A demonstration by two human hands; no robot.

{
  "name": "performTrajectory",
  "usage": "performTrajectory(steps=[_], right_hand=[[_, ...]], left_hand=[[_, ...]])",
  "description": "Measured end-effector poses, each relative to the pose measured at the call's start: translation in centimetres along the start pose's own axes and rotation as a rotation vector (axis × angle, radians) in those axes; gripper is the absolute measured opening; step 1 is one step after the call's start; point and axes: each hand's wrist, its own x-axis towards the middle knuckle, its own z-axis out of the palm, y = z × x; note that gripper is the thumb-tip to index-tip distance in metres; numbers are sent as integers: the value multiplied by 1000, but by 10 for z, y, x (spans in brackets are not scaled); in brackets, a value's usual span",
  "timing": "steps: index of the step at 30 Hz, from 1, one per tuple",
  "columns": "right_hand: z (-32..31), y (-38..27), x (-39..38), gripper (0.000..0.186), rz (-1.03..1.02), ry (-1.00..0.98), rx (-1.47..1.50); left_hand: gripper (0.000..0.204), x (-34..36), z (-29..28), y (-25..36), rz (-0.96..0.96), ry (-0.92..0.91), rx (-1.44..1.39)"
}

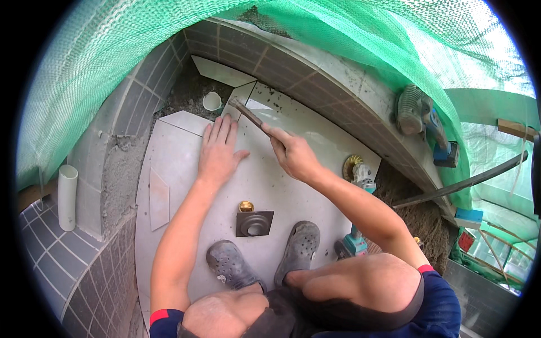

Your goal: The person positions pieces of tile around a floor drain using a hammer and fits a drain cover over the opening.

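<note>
With the left hand (220, 155), lying spread flat, palm down, on the pale, smooth, tiled floor (304, 194), with four fingers almost straight and slightly apart and with thumb stretched out to the right. With the right hand (294, 156), gripping a narrow, brown, stick-shaped tool (253, 119), with fingers clamped together around its near end. Pointing with this tool forward and to the left, as far as a small, pale, cut tile piece (243, 96), just ahead of the left fingertips. Not possible to tell whether touching this piece or only held above it.

Ahead of the left hand, slightly to its left, in rough, grey ground (187, 93): a white, round pipe end (212, 101). To the left of the same hand, lying flat: a loose, pale tile piece with slanted ends (159, 200).

Nearer to the body than both hands, between the forearms: a round, gold-coloured metal fitting (245, 207), just beside a dark grey, square drain plate (253, 224). To the right of the right hand, partly hidden behind the forearm: a teal power tool (355, 243).
</note>
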Motion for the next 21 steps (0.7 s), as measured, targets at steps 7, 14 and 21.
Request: performTrajectory(steps=[7, 14, 21], right_hand=[[4, 5, 2, 35, -21, 5, -29], [-6, 4, 4, 35, -21, -36, -7], [-8, 2, 7, 34, 1, -62, -6]], left_hand=[[82, -1, 1, -1, 2, 33, -22], [86, -12, -4, 5, -30, -50, -4], [82, -58, 6, 21, -127, -64, -60]])
